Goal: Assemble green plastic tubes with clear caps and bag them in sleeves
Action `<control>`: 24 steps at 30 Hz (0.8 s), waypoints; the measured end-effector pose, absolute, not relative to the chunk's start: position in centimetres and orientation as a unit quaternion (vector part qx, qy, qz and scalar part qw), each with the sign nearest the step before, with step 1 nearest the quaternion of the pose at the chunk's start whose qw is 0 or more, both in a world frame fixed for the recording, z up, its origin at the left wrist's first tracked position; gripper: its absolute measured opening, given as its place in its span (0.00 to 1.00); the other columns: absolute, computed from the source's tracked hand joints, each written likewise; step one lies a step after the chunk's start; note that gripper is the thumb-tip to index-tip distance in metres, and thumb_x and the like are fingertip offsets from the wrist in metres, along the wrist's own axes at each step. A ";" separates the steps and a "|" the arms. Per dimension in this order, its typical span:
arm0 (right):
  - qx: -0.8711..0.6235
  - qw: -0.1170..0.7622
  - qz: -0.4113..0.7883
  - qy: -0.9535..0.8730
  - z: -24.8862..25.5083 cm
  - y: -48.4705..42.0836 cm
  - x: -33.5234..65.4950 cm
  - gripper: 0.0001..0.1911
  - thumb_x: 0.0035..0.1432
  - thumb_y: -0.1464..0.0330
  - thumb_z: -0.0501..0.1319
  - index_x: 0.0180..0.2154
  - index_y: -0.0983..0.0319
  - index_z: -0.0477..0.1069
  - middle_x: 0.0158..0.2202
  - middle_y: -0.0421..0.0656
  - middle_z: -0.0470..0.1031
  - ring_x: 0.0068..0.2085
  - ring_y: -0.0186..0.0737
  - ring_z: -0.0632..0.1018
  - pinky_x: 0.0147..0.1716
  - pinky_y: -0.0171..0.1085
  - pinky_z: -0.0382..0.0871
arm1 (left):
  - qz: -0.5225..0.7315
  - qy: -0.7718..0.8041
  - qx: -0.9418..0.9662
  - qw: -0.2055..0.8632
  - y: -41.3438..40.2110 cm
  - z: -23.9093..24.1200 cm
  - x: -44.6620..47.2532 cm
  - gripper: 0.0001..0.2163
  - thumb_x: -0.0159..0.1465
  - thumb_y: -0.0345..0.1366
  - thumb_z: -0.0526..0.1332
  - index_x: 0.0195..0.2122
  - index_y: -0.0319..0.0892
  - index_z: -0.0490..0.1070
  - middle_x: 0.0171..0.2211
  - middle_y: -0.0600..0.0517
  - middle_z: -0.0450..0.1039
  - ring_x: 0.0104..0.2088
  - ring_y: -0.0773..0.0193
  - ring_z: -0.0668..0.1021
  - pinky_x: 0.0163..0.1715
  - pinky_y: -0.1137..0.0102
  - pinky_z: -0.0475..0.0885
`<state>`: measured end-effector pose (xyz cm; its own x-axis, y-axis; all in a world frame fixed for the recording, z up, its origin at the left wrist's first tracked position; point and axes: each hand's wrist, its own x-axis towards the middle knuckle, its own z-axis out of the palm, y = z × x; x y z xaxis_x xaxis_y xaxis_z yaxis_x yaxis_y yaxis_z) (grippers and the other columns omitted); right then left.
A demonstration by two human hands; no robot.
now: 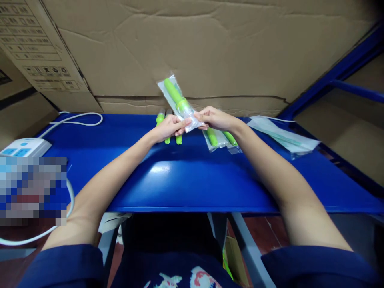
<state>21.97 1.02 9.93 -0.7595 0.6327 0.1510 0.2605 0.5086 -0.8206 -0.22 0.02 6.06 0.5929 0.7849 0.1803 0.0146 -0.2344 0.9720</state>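
Both hands pinch the near end of a clear plastic bag (194, 125), held above the blue table. Inside it lies a bright green stick-like item (173, 91) with a clear cap-like end towards me; its exact kind I cannot make out. My left hand (171, 127) grips the bag's left corner, thumb on top. My right hand (213, 118) closes on its right corner. Loose green items (167, 140) of the same look lie behind and below my left hand, partly hidden. Under my right hand rest bagged green items (212, 138), partly covered by the wrist.
Flat clear bags (286, 136) lie in a pile on the right of the blue table (180, 184). A white power strip (27, 147) with a white cable (78, 120) sits at the left. Cardboard (195, 52) walls the back, and a blue metal frame (339, 76) stands at the right.
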 end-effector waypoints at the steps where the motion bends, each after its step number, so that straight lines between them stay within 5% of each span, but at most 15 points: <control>1: -0.278 0.227 0.417 -0.835 10.0 0.9 21.9 0.39 0.63 0.34 0.59 0.21 0.61 0.64 0.18 0.36 0.62 0.22 0.27 0.60 0.24 0.34 0.54 | 0.353 0.288 0.699 0.552 0.0 6.1 -0.2 0.31 0.62 0.60 0.71 0.18 0.38 0.65 0.15 0.57 0.64 0.16 0.79 0.64 0.20 0.77 0.56; 8: -0.379 0.173 0.388 -0.822 10.0 1.2 21.9 0.35 0.61 0.36 0.63 0.27 0.64 0.75 0.27 0.45 0.77 0.25 0.33 0.72 0.26 0.35 0.66 | 0.330 0.362 0.732 0.474 -0.6 6.6 -0.6 0.25 0.70 0.45 0.68 0.18 0.37 0.69 0.14 0.55 0.67 0.16 0.78 0.66 0.19 0.80 0.59; 16: -0.353 0.286 0.465 -0.760 9.7 -0.5 22.0 0.31 0.58 0.39 0.68 0.40 0.62 0.76 0.36 0.46 0.81 0.34 0.38 0.81 0.31 0.34 0.76 | 0.351 0.372 0.771 0.380 -2.3 8.2 0.9 0.21 0.71 0.38 0.66 0.19 0.36 0.71 0.15 0.55 0.69 0.16 0.76 0.68 0.20 0.79 0.62; 24: -0.361 0.368 0.481 -0.709 9.5 -5.3 24.5 0.30 0.49 0.46 0.78 0.40 0.62 0.75 0.35 0.41 0.79 0.32 0.36 0.79 0.31 0.35 0.78 | 0.296 0.308 0.817 0.388 -3.5 7.2 3.1 0.15 0.67 0.44 0.68 0.30 0.36 0.76 0.21 0.56 0.72 0.21 0.72 0.70 0.23 0.75 0.61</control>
<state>24.47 -5.32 9.54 -0.4687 0.8657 0.1757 0.1576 0.2777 -0.9477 3.08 -3.51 7.25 0.6350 0.7331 0.2437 0.2748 -0.5091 0.8157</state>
